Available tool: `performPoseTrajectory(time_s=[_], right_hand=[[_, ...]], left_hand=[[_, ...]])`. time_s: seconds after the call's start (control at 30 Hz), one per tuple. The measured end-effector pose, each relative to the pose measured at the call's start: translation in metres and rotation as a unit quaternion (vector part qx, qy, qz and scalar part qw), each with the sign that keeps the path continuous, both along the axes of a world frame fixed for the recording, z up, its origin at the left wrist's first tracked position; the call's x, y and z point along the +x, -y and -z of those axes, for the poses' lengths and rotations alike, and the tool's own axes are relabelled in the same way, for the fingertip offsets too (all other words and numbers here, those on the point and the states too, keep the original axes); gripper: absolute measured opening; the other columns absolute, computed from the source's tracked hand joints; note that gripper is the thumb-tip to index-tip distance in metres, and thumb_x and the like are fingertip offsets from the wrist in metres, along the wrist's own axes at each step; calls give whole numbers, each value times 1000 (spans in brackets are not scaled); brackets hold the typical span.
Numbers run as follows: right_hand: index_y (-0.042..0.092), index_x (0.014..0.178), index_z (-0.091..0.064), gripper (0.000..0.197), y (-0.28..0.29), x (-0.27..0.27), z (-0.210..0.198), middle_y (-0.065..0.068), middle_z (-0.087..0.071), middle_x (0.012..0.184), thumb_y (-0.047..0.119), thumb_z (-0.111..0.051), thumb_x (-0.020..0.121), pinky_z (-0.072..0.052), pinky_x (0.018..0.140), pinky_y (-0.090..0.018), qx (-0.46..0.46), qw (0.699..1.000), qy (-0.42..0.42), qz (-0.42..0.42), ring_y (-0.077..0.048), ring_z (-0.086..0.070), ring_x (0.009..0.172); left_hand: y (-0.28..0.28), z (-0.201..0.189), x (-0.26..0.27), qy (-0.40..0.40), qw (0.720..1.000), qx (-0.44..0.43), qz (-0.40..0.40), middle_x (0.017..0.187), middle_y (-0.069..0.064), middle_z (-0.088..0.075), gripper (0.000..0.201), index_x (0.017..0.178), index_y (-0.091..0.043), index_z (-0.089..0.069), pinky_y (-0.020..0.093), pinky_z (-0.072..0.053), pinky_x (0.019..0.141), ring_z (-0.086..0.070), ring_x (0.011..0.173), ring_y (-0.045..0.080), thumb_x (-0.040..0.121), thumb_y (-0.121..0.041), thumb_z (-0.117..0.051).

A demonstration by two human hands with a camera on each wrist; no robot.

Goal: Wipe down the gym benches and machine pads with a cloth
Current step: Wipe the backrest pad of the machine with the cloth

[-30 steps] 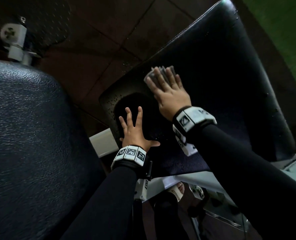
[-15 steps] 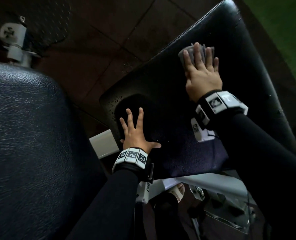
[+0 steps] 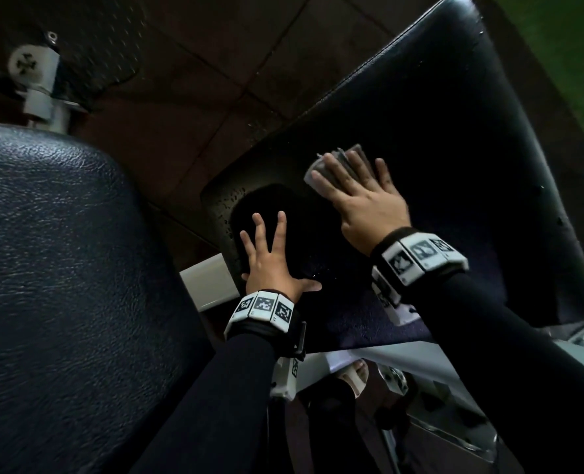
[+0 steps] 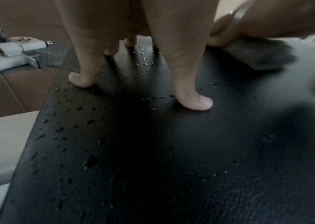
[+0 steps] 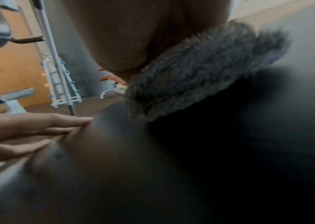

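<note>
Cloth (image 3: 335, 169), grey and fluffy, lies flat on the black bench pad (image 3: 454, 131), pinned under the right hand (image 3: 362, 200). That hand is laid palm down with its fingers straight and spread over the fabric, pressing it onto the pad rather than curling round it; the folded edge sticks out past the fingertips. In the right wrist view the cloth (image 5: 200, 72) looks thick and woolly, though the picture is smeared. The left hand (image 3: 270, 261) sits nearer the pad's narrow end than the cloth, also palm down, fingers straight and fanned, thumb stretched sideways; it holds nothing. In the left wrist view its fingertips (image 4: 194, 103) press into the surface. Both forearms are in black sleeves with white marker bands at the wrists. The pad is smooth grained vinyl, rounded at the edges and widening away from the left hand, with small water drops (image 4: 145, 59) beading near its narrow end. Beside the pad's narrow end stands a second padded cushion (image 3: 61, 285), dark and crinkled like leather. Beyond the pad lies a dark tiled floor (image 3: 215, 63).
</note>
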State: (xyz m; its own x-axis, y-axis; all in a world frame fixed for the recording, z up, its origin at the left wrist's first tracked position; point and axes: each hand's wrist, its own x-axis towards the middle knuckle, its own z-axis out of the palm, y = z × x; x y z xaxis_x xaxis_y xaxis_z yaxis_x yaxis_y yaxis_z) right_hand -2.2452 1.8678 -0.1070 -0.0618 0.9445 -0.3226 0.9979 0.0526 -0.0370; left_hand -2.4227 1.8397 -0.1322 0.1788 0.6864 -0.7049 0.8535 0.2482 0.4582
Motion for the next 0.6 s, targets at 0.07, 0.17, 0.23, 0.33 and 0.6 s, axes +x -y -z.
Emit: performPoseTrajectory(time_s=[0.07, 0.17, 0.23, 0.33, 0.6], right_hand=[[41, 146, -15, 76, 14, 17, -9, 10, -8, 157, 16, -48, 82, 7, 115, -43, 22, 999, 16, 34, -18, -1, 145], [39, 147, -12, 78, 10, 44, -21, 8, -5, 157, 14, -47, 82, 8, 115, -45, 29, 994, 42, 93, -21, 0, 146], [39, 148, -9, 75, -8, 55, -25, 7, 0, 158, 15, -43, 85, 9, 115, -43, 32, 991, 45, 124, -22, 3, 145], [38, 148, -7, 73, -43, 55, -21, 6, 6, 158, 18, -42, 87, 10, 115, -40, 37, 986, 26, 161, -24, 9, 145], [37, 148, -6, 71, -102, 8, -7, 3, 10, 158, 16, -37, 88, 13, 113, -45, 11, 991, 13, 133, -30, 16, 143]], left_hand=[[1, 1, 0, 0, 1000, 0, -2, 148, -18, 36, 136, 125, -61, 26, 67, -29, 104, 27, 140, 18, 54, -39, -88], [1, 1, -1, 2, 1000, 1, -6, 148, -18, 36, 137, 126, -61, 26, 68, -29, 103, 28, 140, 18, 53, -39, -88], [1, 0, -1, 5, 1000, 2, -10, 148, -19, 36, 137, 126, -61, 26, 66, -31, 103, 28, 140, 18, 53, -38, -88], [1, -1, 0, 11, 1000, 0, -9, 148, -18, 36, 136, 125, -61, 26, 65, -30, 105, 29, 140, 18, 54, -38, -88], [0, -1, 1, 23, 1000, -7, -10, 149, -16, 36, 135, 130, -58, 23, 67, -21, 107, 30, 139, 20, 56, -35, -88]])
